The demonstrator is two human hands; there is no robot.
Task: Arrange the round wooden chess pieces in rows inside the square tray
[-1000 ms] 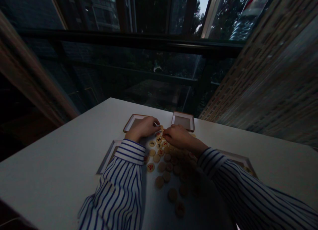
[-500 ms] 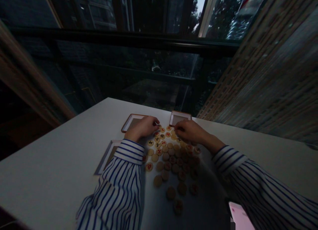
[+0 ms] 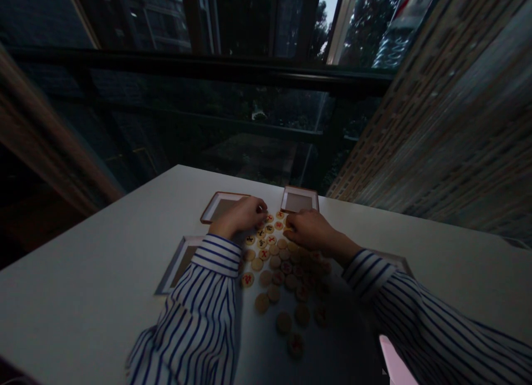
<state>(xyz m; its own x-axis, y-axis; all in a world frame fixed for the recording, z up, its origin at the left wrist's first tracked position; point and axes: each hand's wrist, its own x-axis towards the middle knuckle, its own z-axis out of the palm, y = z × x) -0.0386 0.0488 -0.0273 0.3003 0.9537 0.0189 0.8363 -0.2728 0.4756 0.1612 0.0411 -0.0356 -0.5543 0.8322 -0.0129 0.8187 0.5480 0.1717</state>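
Many round wooden xiangqi pieces [image 3: 285,255] lie spread on the white table, some showing red or black characters, others plain side up. At the far left edge of the spread is my left hand [image 3: 245,214], its fingers curled down close to a red-marked piece [image 3: 269,218]; what the fingertips hold, if anything, is hidden. My right hand [image 3: 310,230] bends over the far right part of the spread, thumb and fingers drawn together on a xiangqi piece [image 3: 287,223] that shows only in part. The right hand and forearm shade the pieces beneath.
Shallow trays stand around the pieces: one behind my left hand [image 3: 216,199], one at the back [image 3: 300,191], one by my left forearm [image 3: 177,257], and one partly behind my right sleeve [image 3: 401,260]. A bright phone-like object [image 3: 397,363] is at the lower right. A curtain [image 3: 449,152] hangs right.
My right hand has shifted left and slightly nearer, its fingertips coming down among the far pieces. The right-hand tray now shows past my sleeve. My left hand stays almost in place.
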